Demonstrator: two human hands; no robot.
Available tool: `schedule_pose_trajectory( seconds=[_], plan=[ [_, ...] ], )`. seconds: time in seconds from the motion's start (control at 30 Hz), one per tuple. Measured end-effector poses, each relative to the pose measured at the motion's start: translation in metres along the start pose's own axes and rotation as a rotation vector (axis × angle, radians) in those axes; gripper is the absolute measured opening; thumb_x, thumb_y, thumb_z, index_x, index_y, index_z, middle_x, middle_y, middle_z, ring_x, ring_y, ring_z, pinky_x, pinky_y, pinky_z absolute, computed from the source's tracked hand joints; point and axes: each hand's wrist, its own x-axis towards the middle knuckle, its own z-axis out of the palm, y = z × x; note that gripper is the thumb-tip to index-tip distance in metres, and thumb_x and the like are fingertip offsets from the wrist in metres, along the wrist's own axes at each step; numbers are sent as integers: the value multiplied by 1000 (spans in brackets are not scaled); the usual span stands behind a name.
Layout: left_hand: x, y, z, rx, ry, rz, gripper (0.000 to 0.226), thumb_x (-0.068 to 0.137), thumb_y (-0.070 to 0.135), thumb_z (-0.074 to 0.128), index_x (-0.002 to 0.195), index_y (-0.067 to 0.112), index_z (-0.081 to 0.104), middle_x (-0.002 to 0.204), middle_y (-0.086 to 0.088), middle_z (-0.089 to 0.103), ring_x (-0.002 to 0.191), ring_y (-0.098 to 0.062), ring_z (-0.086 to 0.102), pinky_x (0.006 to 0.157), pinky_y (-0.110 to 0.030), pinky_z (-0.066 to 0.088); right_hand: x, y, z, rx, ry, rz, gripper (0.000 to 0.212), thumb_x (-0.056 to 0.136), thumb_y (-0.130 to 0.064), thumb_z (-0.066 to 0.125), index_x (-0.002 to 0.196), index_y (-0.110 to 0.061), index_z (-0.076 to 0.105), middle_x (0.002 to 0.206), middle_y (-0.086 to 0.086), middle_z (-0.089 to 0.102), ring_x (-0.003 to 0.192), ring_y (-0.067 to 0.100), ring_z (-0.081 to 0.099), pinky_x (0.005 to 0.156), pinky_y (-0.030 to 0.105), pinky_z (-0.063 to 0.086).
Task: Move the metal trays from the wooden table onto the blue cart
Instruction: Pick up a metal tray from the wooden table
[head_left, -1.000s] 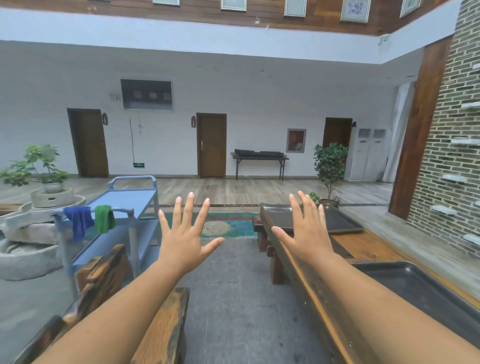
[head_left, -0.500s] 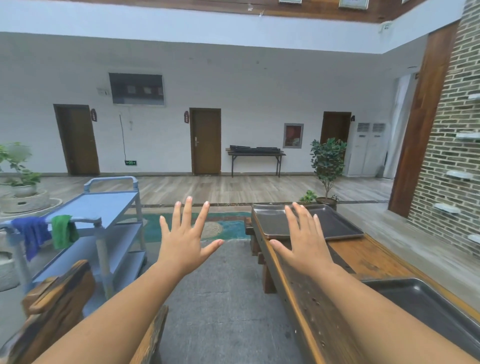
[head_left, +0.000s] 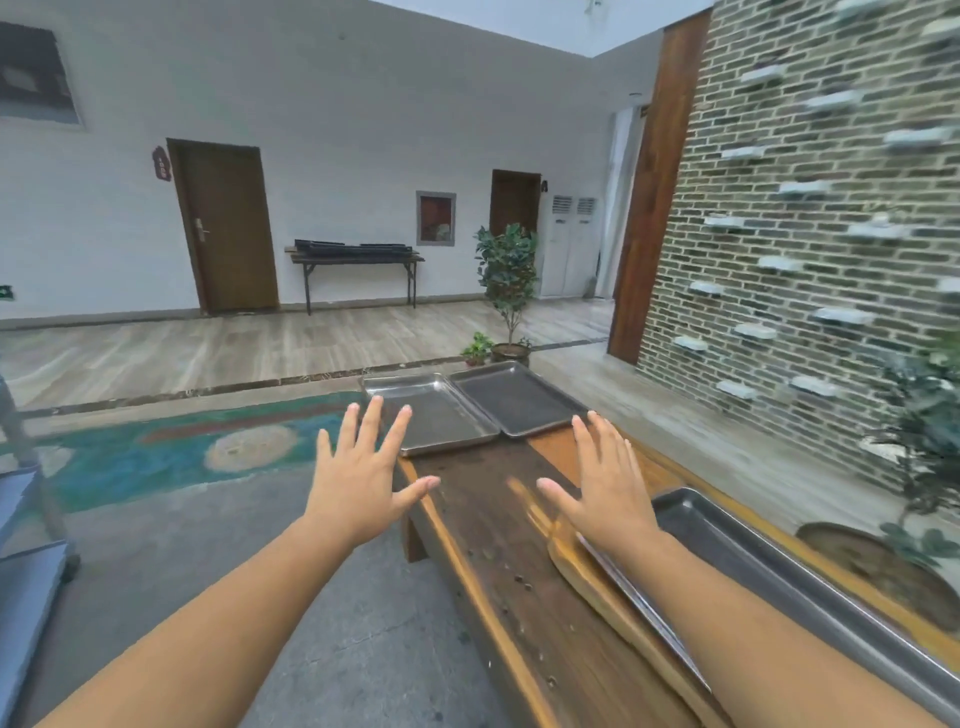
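Two metal trays lie side by side at the far end of the long wooden table (head_left: 498, 525): the left tray (head_left: 439, 415) and the right tray (head_left: 511, 397). A third metal tray (head_left: 769, 566) lies near me on the right, partly under my right forearm. My left hand (head_left: 363, 478) hovers with fingers spread over the table's left edge, just short of the left tray. My right hand (head_left: 605, 483) is spread above the tabletop, holding nothing. Only the corner of the blue cart (head_left: 26, 561) shows at the far left.
A grey floor with a teal rug (head_left: 156, 452) lies between the table and the cart. Potted plants stand beyond the table's far end (head_left: 509, 291) and at the right (head_left: 914, 467) by the brick wall. A dark side table (head_left: 356, 254) stands against the back wall.
My view has swung right and down toward the table; the cart has slid almost out of view at left. Both hands stay spread and empty, now nearer the far trays.
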Motion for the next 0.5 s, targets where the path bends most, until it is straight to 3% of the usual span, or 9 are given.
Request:
schedule_pose_trajectory(
  seconds=[0.3,0.5],
  plan=[
    [137,79,76,-137,-38,336,93,80,85,17,156,31,14,164,-7,13,151,-27,11,116,-56,24,1,99,17,-135,-1,350,97,82,-84,15,155,-21,8,163,4,8,151,24,6,122,48,11],
    [178,180,131,-213,-117,536,98,76,88,8,156,30,16,164,-6,16,150,-27,15,115,-55,27,-38,176,14,-198,-23,571,99,81,-83,12,156,-19,8,163,5,11,151,23,7,122,47,11]
  ],
)
